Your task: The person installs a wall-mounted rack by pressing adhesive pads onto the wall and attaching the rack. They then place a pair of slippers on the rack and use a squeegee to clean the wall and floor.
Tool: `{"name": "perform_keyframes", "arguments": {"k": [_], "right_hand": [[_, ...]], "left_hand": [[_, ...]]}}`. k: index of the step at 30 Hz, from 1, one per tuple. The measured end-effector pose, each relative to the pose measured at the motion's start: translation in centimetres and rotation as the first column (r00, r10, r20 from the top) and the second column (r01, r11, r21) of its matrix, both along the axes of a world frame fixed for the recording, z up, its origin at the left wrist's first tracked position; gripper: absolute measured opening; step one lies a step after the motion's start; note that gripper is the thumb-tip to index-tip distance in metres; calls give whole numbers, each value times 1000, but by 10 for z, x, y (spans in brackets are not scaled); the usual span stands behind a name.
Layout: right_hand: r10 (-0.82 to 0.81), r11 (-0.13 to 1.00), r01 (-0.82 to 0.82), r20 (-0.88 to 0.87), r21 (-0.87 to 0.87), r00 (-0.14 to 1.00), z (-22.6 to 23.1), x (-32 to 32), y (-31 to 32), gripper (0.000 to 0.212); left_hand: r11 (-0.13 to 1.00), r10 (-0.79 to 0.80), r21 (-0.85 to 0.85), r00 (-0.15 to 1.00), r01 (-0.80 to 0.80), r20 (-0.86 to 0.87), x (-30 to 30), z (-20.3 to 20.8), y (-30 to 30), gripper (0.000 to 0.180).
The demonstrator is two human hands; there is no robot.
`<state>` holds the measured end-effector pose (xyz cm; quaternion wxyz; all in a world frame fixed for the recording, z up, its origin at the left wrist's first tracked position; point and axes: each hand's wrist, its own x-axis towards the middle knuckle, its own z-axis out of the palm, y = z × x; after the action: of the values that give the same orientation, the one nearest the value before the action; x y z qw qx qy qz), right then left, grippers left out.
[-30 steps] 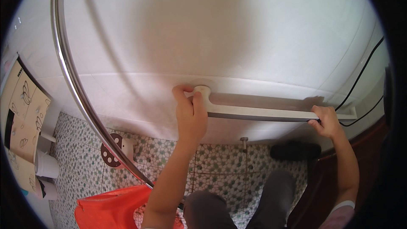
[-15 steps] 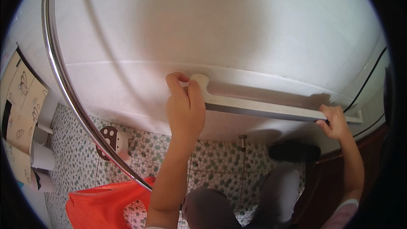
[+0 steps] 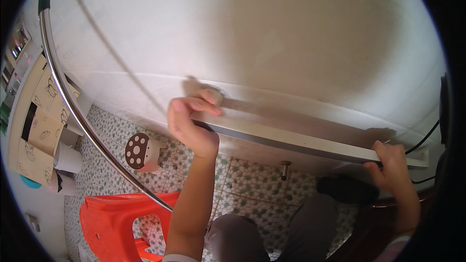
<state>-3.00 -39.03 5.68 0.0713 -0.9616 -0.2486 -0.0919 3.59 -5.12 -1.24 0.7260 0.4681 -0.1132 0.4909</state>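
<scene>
Long off-white bar [image 3: 296, 139], dark grey strip along its near edge, runs low along the smooth pale wall [image 3: 145, 24]. Right hand [image 3: 391, 162] grips it near the right end, fingers over, thumb under. Left hand [image 3: 194, 126] is at the left end, fingers half curled beside a round mount [image 3: 216, 99] (can't tell if they're gripping). Below: metal pipe stub [image 3: 285, 169], floor [image 3: 252, 177] in green-and-white pebble pattern.

Further left: small stool [image 3: 137, 152], round brown top, pale dots; glossy curved metal tube [image 3: 83, 116]; red plastic stool [image 3: 111, 213] with cut-out sides. Far left: white bucket [image 3: 68, 157] and pinkish bin [image 3: 65, 184] (contents not readable), both beside a cream cabinet [image 3: 36, 85] with looped line motifs.
</scene>
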Motion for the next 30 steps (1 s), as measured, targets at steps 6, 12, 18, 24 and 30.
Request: {"name": "perform_keyframes", "arguments": {"k": [6, 12, 18, 24, 30], "right_hand": [[-12, 998, 12, 3, -65, 1000, 1, 7, -6, 31], [-51, 992, 48, -25, -119, 998, -2, 8, -11, 34], [-16, 993, 25, 76, -114, 997, -2, 5, -5, 32], [-19, 998, 19, 14, -55, 1000, 7, 3, 3, 30], [211, 959, -238, -173, -155, 962, 31, 15, 76, 40]], "left_hand": [[969, 171, 182, 985, -165, -14, 2, 3, -7, 30], [949, 256, 169, 964, -266, 79, 11, -5, -7, 30], [953, 222, 207, 975, -221, 20, 5, 2, -7, 29], [991, 134, 18, 973, -133, -185, -5, 8, -11, 29], [986, 164, -20, 986, -164, 12, 2, 5, -9, 13]]}}
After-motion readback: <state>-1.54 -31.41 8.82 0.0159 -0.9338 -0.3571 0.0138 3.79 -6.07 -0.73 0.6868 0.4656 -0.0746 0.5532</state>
